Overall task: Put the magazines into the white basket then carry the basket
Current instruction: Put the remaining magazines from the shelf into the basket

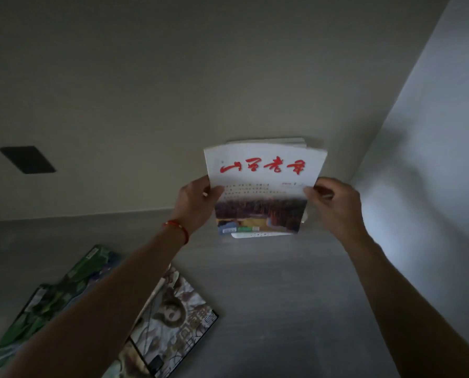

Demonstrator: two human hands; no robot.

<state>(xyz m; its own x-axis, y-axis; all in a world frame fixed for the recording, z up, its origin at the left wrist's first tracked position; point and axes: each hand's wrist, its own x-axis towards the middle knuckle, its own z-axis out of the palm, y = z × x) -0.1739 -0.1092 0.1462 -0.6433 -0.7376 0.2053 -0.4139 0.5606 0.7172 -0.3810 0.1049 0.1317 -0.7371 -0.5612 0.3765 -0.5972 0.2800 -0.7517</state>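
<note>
While the grey desk point(282, 309) still carries two loose magazines point(173, 309) at near left, both hands hold a white magazine stack point(263, 186) upright at far centre. Left hand point(195, 205) and right hand point(334, 205) grip its side edges, fingers closed, probably squaring it. White basket: only a pale rim shows below, uncertain.

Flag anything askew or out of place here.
Two magazines, a green-covered one and a sepia-covered one, lie skewed and overlapping on the grey surface. The white basket is not clearly visible.
</note>
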